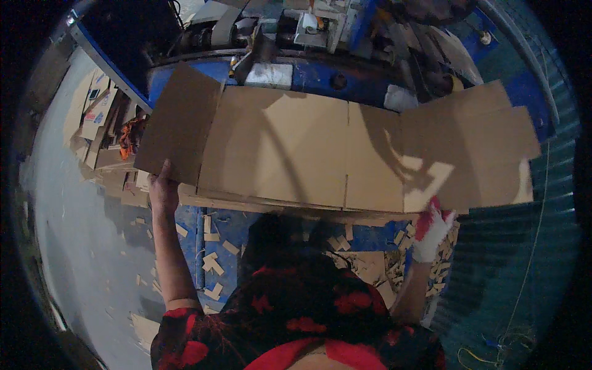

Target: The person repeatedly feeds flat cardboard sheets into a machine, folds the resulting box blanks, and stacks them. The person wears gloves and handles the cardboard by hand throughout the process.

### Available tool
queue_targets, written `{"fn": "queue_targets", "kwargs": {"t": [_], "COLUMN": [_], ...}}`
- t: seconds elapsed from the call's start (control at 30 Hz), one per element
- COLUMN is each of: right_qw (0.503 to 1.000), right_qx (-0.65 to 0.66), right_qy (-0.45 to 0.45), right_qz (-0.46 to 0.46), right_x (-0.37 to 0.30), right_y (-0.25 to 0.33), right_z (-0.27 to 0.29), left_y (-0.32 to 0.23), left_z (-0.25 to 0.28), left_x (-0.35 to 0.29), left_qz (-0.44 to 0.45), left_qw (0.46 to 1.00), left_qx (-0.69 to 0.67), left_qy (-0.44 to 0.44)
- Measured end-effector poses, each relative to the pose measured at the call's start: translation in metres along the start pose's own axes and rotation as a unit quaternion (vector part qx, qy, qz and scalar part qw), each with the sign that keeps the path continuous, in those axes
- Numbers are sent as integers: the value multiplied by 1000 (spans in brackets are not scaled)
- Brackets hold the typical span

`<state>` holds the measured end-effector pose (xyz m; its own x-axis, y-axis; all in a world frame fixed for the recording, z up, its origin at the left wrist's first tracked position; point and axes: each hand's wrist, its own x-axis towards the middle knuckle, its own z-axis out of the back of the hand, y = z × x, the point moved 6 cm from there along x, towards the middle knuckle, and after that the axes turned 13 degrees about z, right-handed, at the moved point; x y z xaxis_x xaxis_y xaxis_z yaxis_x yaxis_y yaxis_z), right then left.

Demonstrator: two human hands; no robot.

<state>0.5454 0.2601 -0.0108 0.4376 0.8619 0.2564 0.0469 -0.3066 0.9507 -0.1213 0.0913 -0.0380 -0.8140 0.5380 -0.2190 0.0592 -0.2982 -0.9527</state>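
Observation:
A wide brown cardboard sheet (277, 148), creased into panels and notched at its right end, lies across in front of me. My bare left hand (163, 188) grips the near corner of its left panel, which tilts up; the thumb is on top and the other fingers are hidden beneath. At the near edge toward the right end is my right hand (433, 231), in a white glove with red on it. Its fingers close on that edge, partly hidden. More cardboard edges show just under the sheet's near side.
A blue machine bed (308, 77) with metal parts stands behind the sheet. At left, flat cardboard pieces (98, 120) are piled beside an orange cloth (131, 137). Small cardboard offcuts (213, 265) litter the floor below. Dark corrugated sheeting (512, 246) runs along the right.

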Motion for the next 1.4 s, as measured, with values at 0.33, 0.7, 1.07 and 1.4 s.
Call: {"fn": "queue_targets", "kwargs": {"t": [0.33, 0.7, 1.07, 1.4], "right_qw": [494, 526, 495, 476], "right_qx": [-515, -515, -544, -714], "right_qy": [600, 434, 430, 366], "right_qz": [363, 520, 524, 360], "right_x": [-116, -8, 91, 240], "right_y": [46, 6, -41, -98], "right_z": [-88, -135, -230, -327], "left_y": [-42, -97, -116, -185], "left_z": [-75, -199, -298, -408], "left_x": [-111, -78, 19, 115], "left_qz": [-274, -492, -574, -314], "left_qw": [917, 793, 764, 893], "left_qx": [265, 331, 291, 300], "left_qy": [116, 143, 46, 120]}}
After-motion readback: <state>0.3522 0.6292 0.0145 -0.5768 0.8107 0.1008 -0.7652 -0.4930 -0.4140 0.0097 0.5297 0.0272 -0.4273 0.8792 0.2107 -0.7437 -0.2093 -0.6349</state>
